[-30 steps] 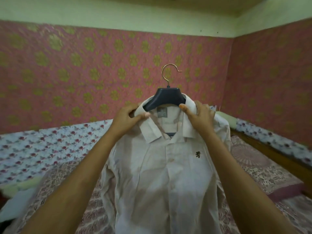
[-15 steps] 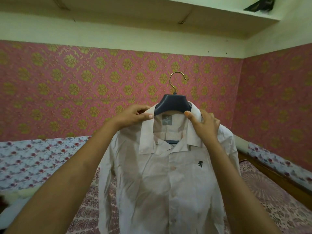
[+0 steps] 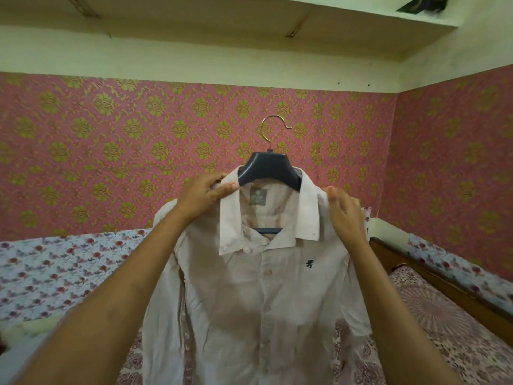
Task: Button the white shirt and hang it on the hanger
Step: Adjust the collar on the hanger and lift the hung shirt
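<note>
My left hand (image 3: 204, 195) pinches the collar (image 3: 230, 218) of the white shirt (image 3: 263, 301) between thumb and fingers. My right hand (image 3: 345, 215) curls round the fabric at the opposite shoulder, thumb tip at the collar's edge. I hold the shirt up at arm's length in front of me. It faces me and hangs straight down over the patterned bed (image 3: 444, 343). The dark hanger (image 3: 268, 170) is already inside it, with its crossbar showing through the open neck. The front placket looks buttoned below the collar, so I judge the buttoning done and the step in hand to be settling the shoulders on the hanger. Next the brass hook (image 3: 273, 129), which now points up and catches on nothing, needs a rail or peg. None is in view, so one hand must move to the hook while the other steadies the shirt. There is open air on all sides of the shirt. The pink papered wall (image 3: 111, 151) stands well behind, a shelf (image 3: 249, 20) runs overhead, and a wooden bed frame (image 3: 444, 282) lies low on my right.
</note>
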`<state>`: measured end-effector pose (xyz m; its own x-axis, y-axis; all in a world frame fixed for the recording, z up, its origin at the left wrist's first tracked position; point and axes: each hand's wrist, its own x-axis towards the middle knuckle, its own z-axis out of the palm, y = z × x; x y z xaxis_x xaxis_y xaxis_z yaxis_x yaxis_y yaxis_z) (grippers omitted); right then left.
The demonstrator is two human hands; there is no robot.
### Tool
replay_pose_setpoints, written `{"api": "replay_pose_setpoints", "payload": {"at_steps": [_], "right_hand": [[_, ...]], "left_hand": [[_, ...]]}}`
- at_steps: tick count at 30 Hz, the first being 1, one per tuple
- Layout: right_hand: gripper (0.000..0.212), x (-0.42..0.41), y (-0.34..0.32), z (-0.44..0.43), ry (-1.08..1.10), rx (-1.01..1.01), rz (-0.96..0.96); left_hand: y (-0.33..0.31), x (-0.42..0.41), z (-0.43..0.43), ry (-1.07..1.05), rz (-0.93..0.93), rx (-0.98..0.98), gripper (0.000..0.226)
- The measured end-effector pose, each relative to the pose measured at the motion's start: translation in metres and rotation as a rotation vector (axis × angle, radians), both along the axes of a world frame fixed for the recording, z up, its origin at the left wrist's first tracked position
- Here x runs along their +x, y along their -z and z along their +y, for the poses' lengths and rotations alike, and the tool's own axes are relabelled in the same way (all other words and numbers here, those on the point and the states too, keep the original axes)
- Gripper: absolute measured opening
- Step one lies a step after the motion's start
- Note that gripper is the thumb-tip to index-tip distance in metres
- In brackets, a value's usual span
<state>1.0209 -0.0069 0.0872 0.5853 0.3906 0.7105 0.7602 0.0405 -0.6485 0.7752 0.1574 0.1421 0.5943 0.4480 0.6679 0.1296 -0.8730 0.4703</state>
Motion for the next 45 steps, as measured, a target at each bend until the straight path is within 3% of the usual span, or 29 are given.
{"api": "replay_pose_setpoints", "payload": {"at_steps": [3, 5, 7, 10, 13, 16, 20, 23, 26, 28, 31, 35, 40, 45], "right_hand": [[0.053, 0.01, 0.009, -0.007, 0.05, -0.014, 0.089], [0.036, 0.01, 0.008, -0.009, -0.026, 0.001, 0.145], [0.019, 0.005, 0.003, -0.01, -0.089, 0.002, 0.177], [0.016, 0.007, 0.002, -0.008, -0.088, -0.074, 0.157], [0.019, 0.007, 0.006, -0.003, 0.05, 0.056, 0.153], [0.02, -0.01, -0.002, 0.0, 0.128, 0.299, 0.159], [0.046, -0.029, -0.016, -0.005, -0.001, 0.243, -0.046], [0.047, -0.042, -0.023, -0.008, -0.013, 0.076, -0.221], [0.07, -0.058, -0.032, 0.002, 0.01, -0.195, -0.337], [0.055, -0.065, -0.037, 0.008, 0.101, -0.314, -0.364], [0.05, -0.07, -0.037, 0.014, 0.19, -0.329, -0.351], [0.061, -0.068, -0.024, 0.022, 0.243, -0.302, -0.344], [0.076, -0.07, -0.012, 0.029, 0.24, -0.279, -0.369], [0.084, -0.067, -0.006, 0.028, 0.29, -0.263, -0.381]], "left_hand": [[-0.005, -0.009, 0.019, 0.021, -0.026, -0.016, 0.072], [-0.007, -0.013, 0.027, 0.008, -0.018, 0.002, 0.086], [-0.008, -0.016, 0.028, 0.005, -0.003, 0.007, 0.086], [-0.003, -0.02, 0.035, -0.006, 0.001, 0.036, 0.082], [0.0, -0.025, 0.037, 0.019, -0.002, 0.054, 0.067], [-0.003, -0.027, 0.031, 0.083, -0.037, 0.034, 0.02], [-0.004, -0.034, 0.035, 0.104, -0.147, 0.041, 0.027], [-0.002, -0.039, 0.043, 0.111, -0.156, 0.01, 0.031], [-0.004, -0.04, 0.047, 0.103, -0.129, 0.039, 0.041], [-0.006, -0.039, 0.049, 0.084, -0.105, 0.084, 0.051], [-0.005, -0.04, 0.053, 0.082, -0.087, 0.108, 0.067], [-0.002, -0.047, 0.054, 0.066, -0.133, 0.096, 0.051], [-0.006, -0.045, 0.057, 0.014, -0.167, -0.064, 0.054], [-0.016, -0.043, 0.057, -0.169, -0.022, 0.001, 0.05]]}}
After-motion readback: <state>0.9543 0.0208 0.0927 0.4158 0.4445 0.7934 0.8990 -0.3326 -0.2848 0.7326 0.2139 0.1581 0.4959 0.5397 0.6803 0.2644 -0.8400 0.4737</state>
